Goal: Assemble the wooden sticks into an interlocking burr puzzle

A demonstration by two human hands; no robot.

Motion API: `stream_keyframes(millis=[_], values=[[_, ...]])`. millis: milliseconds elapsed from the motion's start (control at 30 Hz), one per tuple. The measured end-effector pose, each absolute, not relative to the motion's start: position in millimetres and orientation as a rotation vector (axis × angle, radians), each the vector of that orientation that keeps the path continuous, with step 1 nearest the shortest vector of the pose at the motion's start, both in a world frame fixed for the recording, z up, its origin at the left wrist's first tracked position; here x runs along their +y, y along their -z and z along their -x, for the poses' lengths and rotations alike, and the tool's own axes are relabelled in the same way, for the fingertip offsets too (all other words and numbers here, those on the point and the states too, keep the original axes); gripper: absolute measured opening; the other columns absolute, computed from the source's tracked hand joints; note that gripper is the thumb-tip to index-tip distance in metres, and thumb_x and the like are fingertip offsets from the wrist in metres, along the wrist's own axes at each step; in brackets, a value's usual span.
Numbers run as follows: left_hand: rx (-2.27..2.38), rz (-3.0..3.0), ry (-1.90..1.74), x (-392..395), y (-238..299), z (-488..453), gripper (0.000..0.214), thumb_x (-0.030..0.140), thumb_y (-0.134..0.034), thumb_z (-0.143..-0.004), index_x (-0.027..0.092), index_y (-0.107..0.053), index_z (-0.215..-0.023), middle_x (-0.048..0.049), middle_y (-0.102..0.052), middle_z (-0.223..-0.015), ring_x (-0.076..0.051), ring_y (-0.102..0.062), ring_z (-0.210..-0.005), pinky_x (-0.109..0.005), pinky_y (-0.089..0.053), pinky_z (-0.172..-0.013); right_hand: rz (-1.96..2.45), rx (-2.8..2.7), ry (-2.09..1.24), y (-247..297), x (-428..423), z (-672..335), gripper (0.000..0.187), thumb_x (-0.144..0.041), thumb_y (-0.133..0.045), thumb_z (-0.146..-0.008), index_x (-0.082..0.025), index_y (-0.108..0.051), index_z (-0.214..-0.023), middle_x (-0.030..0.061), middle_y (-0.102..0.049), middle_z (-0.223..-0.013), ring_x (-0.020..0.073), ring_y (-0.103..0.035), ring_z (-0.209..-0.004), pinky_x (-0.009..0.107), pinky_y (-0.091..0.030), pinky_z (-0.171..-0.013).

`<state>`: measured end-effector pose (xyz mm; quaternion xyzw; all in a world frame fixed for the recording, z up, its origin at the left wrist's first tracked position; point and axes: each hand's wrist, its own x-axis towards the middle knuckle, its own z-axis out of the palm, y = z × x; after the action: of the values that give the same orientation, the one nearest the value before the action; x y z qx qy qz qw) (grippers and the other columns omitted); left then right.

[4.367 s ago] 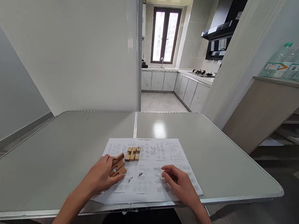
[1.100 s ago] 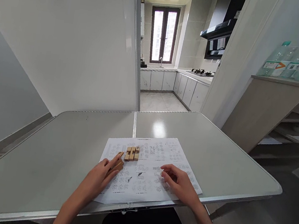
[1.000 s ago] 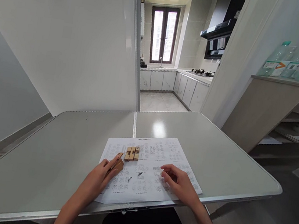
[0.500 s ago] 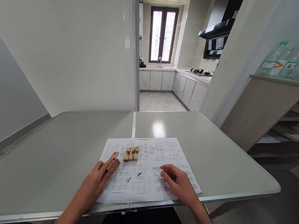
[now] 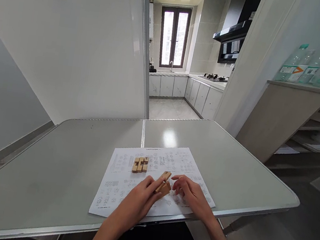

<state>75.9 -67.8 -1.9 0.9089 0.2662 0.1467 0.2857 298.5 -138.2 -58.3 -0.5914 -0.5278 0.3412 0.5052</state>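
My left hand (image 5: 139,198) is closed round wooden puzzle pieces (image 5: 164,182), lifted just above a printed sheet of diagrams (image 5: 128,179) on the grey table (image 5: 61,162). My right hand (image 5: 191,196) rests on the sheet's right part, fingers curled and slightly apart, its fingertips almost touching the held pieces. A small group of joined wooden blocks (image 5: 140,164) lies on the upper middle of the sheet, a little beyond both hands.
The table's metal front edge (image 5: 248,214) runs close under my wrists. A wooden shelf unit (image 5: 285,117) with several plastic bottles (image 5: 299,64) stands at the right. Behind the table a doorway opens on a kitchen (image 5: 182,87).
My left hand has carried the wooden pieces from the sheet's left part rightward to meet the right hand. The right hand has barely moved.
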Motion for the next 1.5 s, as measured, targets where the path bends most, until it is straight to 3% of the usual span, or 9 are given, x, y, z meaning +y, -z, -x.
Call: stream_keyframes(millis=[167, 433, 700, 900, 1167, 1267, 1367, 1500], values=[[0.549, -2.535, -0.353, -71, 5, -95, 0.062, 0.024, -0.043, -0.106, 0.042, -0.024, -0.162, -0.0050, -0.059, -0.115, -0.020, -0.063, -0.094, -0.035, -0.057, -0.084, 1.450, -1.252, -0.797, 58, -139, -299, 0.055, -0.067, -0.037, -0.103, -0.023, -0.067, -0.094, -0.0011, -0.062, -0.070, 0.0177, -0.058, -0.067, 0.028, -0.046, -0.066], [0.417, -2.791, -0.384, -75, 10, -117, 0.051, 0.018, -0.046, -0.104, 0.025, -0.036, -0.154, -0.0080, -0.064, -0.114, -0.023, -0.063, -0.098, -0.041, -0.057, -0.088, 1.378, -1.048, -0.890, 64, -134, -306, 0.050, -0.070, -0.054, -0.094, -0.021, -0.065, -0.089, 0.0023, -0.067, -0.085, 0.0202, -0.061, -0.079, 0.028, -0.051, -0.068], [0.272, -2.956, -0.507, -75, 19, -128, 0.042, 0.020, -0.040, -0.107, 0.022, -0.039, -0.149, -0.0092, -0.065, -0.116, -0.025, -0.064, -0.104, -0.045, -0.056, -0.093, 1.275, -0.902, -0.910, 60, -134, -307, 0.045, -0.063, -0.067, -0.087, -0.021, -0.063, -0.076, -0.0033, -0.055, -0.070, 0.0146, -0.051, -0.067, 0.024, -0.045, -0.063], [0.268, -2.995, -0.476, -71, 20, -125, 0.049, 0.017, -0.040, -0.107, 0.027, -0.036, -0.155, -0.0068, -0.065, -0.107, -0.022, -0.063, -0.092, -0.040, -0.056, -0.086, 1.207, -0.689, -0.909, 65, -133, -305, 0.043, -0.063, -0.073, -0.083, -0.022, -0.062, -0.075, -0.0046, -0.053, -0.066, 0.0128, -0.045, -0.058, 0.023, -0.039, -0.050], [0.470, -2.744, -0.548, -65, 34, -120, 0.058, 0.035, -0.052, -0.106, 0.026, -0.026, -0.157, -0.0071, -0.070, -0.116, -0.024, -0.068, -0.101, -0.042, -0.057, -0.089, 1.023, -0.373, -0.844, 69, -131, -307, 0.036, -0.054, -0.080, -0.079, -0.022, -0.064, -0.080, -0.0037, -0.054, -0.071, 0.0115, -0.048, -0.059, 0.019, -0.042, -0.048], [0.577, -2.697, -0.543, -63, 37, -121, 0.045, 0.034, -0.057, -0.103, 0.022, -0.043, -0.145, -0.0064, -0.071, -0.109, -0.024, -0.068, -0.095, -0.039, -0.057, -0.084, 1.011, -0.365, -0.843, 67, -132, -306, 0.035, -0.053, -0.081, -0.079, -0.022, -0.064, -0.078, -0.0033, -0.053, -0.071, 0.0114, -0.047, -0.059, 0.019, -0.042, -0.048], [0.629, -2.694, -0.548, -61, 38, -125, 0.018, 0.029, -0.057, -0.102, 0.022, -0.061, -0.119, -0.0060, -0.072, -0.106, -0.024, -0.067, -0.092, -0.037, -0.055, -0.079, 1.007, -0.374, -0.844, 66, -132, -305, 0.036, -0.054, -0.082, -0.078, -0.023, -0.063, -0.076, -0.0036, -0.052, -0.069, 0.0111, -0.046, -0.057, 0.020, -0.041, -0.047], [0.723, -2.660, -0.579, -59, 38, -130, 0.014, 0.028, -0.055, -0.103, 0.020, -0.066, -0.099, -0.0055, -0.072, -0.098, -0.022, -0.065, -0.088, -0.035, -0.052, -0.076, 1.023, -0.390, -0.853, 65, -133, -304, 0.036, -0.055, -0.081, -0.079, -0.023, -0.065, -0.077, -0.0037, -0.054, -0.070, 0.0108, -0.047, -0.058, 0.019, -0.042, -0.048]])
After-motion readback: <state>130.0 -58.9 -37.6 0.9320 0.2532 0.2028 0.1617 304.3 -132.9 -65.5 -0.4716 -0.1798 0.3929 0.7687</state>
